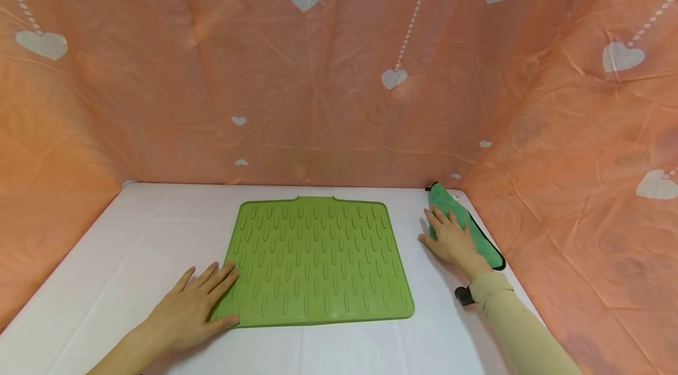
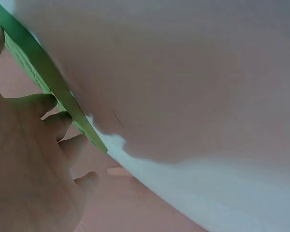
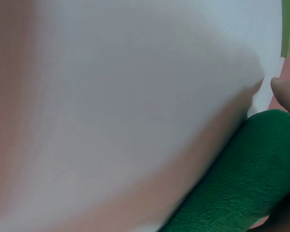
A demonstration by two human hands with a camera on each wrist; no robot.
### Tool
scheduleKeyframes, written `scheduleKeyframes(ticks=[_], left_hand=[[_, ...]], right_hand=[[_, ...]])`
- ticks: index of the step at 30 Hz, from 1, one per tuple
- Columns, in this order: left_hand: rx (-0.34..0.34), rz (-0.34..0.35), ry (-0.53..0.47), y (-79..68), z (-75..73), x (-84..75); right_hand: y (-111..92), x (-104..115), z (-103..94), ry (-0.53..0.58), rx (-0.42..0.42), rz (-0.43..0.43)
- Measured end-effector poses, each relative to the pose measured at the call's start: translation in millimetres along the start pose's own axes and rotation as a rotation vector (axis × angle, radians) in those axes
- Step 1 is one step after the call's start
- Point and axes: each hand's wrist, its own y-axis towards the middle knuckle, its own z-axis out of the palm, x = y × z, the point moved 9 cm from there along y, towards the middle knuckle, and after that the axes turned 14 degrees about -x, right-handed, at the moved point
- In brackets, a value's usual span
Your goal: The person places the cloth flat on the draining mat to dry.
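Observation:
A green ribbed mat (image 1: 312,257) lies flat on the white tabletop, with a raised rim and a small tab on its far side. At its near left corner, my left hand (image 1: 190,310) rests with fingers spread and the fingertips over the edge. In the left wrist view the fingers reach the side of the mat (image 2: 43,63). Off to the right, a folded green cloth (image 1: 487,245) with black trim lies by the table's right edge. My right hand (image 1: 450,236) is laid over this cloth, fingers spread. The fuzzy cloth (image 3: 246,179) appears under that hand in the right wrist view.
Orange curtains (image 1: 318,98) printed with pale hearts hang behind the table and along both sides. The white table (image 1: 132,257) meets the back curtain beyond the mat. A dark object (image 1: 464,296) sits at the right wrist, by the beige sleeve (image 1: 519,322).

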Motion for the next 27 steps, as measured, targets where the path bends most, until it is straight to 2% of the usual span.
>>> scheduleKeyframes(ticks=[4, 13, 21, 27], left_hand=[[0.023, -0.010, -0.011, -1.3, 2.8, 1.1], [0.056, -0.038, -0.033, -1.5, 5.7, 1.3], [0.076, -0.056, -0.050, -1.2, 7.0, -0.3], [0.068, -0.060, -0.055, -0.9, 7.6, 0.2]], right_hand=[[3.2, -2.0, 1.0, 0.063, 0.004, 0.001], [11.0, -8.4, -3.4, 0.202, -0.036, -0.053], [12.8, -18.9, -1.6, 0.192, -0.002, -0.038], [17.2, -24.6, -3.9, 0.199, -0.017, -0.039]])
